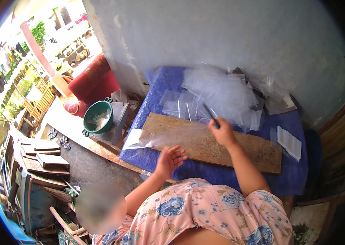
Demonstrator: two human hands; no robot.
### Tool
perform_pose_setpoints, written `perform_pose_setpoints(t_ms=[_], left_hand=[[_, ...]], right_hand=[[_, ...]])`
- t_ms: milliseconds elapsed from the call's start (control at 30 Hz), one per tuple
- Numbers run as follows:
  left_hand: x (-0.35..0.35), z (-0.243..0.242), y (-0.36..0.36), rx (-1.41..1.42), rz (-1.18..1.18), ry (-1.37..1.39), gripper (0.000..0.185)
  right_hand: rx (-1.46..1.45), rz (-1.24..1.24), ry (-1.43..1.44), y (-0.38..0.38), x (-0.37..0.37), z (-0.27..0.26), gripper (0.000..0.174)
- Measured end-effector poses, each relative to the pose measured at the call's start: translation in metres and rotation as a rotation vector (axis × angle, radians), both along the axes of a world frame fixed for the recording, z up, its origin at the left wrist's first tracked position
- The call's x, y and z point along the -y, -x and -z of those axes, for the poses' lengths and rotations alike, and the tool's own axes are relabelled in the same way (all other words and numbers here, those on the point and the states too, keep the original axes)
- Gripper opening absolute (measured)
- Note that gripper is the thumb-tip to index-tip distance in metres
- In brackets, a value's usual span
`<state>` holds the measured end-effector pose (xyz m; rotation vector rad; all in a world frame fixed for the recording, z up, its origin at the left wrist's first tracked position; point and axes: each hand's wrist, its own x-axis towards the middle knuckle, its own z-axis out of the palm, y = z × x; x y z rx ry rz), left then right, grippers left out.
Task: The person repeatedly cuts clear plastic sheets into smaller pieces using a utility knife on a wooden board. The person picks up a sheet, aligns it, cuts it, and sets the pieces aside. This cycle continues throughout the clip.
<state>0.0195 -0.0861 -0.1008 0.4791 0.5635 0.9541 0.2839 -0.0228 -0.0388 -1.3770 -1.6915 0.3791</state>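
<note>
In my right hand (223, 133) is a thin dark tool (211, 115), blurred, its kind not clear; the hand is over a long wooden board (252, 150). My left hand (170, 160), palm up with the fingers curled a little, holds nothing at the board's near edge. A clear plastic sheet or bag (172, 136) lies across the board's left part, beside a white sheet (135, 141) at the table's left edge. Behind the board, many clear plastic bags (221, 92) are heaped on the blue tarp (154, 88).
A stack of white sheets (289, 143) lies right of the board. More clear packaging (278, 102) is at the back right, by the wall (221, 36). A green plastic colander (98, 118) with small contents stands on a low stand at left, near a red armchair (94, 79).
</note>
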Motion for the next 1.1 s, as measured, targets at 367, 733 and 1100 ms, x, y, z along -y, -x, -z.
perform_pose_setpoints(t_ms=[367, 733, 1100], left_hand=[[-0.134, -0.113, 0.094, -0.213, -0.366, -0.160, 0.048], [-0.117, -0.209, 0.017, -0.759, 0.555, -0.482, 0.044], [-0.036, -0.181, -0.001, -1.607, -0.768, -1.439, 0.022]], right_hand=[[0.150, -0.377, 0.380, -0.060, 0.077, -0.055, 0.025], [-0.945, -0.334, 0.425, 0.063, 0.004, -0.066, 0.039], [-1.330, -0.230, 0.450, 0.086, 0.019, -0.058, 0.037]])
